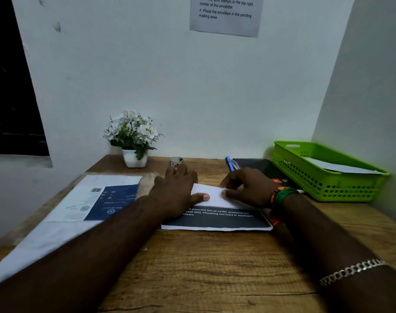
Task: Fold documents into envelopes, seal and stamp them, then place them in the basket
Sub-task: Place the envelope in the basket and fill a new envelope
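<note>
On the desk (215, 267), nearest, lies a dark printed sheet (217, 219). Just beyond it, overlapping its far edge, sits the folded white paper (213, 195). The left hand (176, 190) lies flat on it, fingers spread and straight, thumb pressing the fold. The right hand (246, 188) rests on the other end, fingers loosely bent, thumb down on the sheet. Paper this thin looks light, limp and easily creased; best pinched at its edges. Far right waits the green basket (328, 177), already holding paper.
</note>
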Tool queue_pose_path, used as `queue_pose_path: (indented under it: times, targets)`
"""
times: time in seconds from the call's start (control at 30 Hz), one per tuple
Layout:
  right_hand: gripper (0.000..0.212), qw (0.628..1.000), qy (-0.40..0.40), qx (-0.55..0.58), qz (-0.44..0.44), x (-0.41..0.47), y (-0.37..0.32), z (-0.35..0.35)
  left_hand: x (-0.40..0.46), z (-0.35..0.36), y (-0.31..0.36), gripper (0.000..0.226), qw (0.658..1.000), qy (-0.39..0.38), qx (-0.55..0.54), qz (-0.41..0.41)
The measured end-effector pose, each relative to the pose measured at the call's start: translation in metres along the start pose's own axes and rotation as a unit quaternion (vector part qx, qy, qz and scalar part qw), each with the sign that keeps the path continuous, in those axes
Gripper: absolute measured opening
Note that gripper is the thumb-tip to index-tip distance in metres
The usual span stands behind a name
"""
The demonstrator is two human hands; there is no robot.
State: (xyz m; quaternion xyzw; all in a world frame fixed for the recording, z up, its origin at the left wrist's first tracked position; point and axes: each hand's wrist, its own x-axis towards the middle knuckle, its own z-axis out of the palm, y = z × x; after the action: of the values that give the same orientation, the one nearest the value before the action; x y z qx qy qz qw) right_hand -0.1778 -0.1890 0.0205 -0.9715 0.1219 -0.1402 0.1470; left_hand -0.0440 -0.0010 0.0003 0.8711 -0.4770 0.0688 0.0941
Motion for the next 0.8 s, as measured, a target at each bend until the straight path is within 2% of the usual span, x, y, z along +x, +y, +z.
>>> queue_pose_path:
  times: [0.13, 0.27, 0.43, 0.57, 0.8]
  targets:
    - [0.010, 1.000, 0.024, -0.001, -0.014, 0.002, -0.003, 0.002, -0.002, -0.001, 0.003, 0.049, 0.997, 0.070, 0.024, 0.030]
    - [0.009, 0.997, 0.058, 0.014, -0.040, 0.005, -0.007, 0.000, 0.000, -0.005, 0.014, 0.027, 0.986, 0.155, 0.041, 0.037]
    - [0.011, 0.996, 0.049, 0.053, -0.048, 0.006, -0.008, 0.004, 0.001, -0.005, 0.017, 0.008, 0.982, 0.189, -0.013, 0.016]
    - [0.012, 0.994, 0.062, 0.073, -0.052, 0.006, -0.007, 0.001, 0.001, -0.005, 0.012, 0.008, 0.977, 0.207, -0.048, -0.009]
    - [0.009, 0.985, 0.099, 0.100, -0.100, 0.005, -0.013, -0.002, -0.002, -0.012, 0.023, 0.014, 0.972, 0.230, -0.046, 0.034]
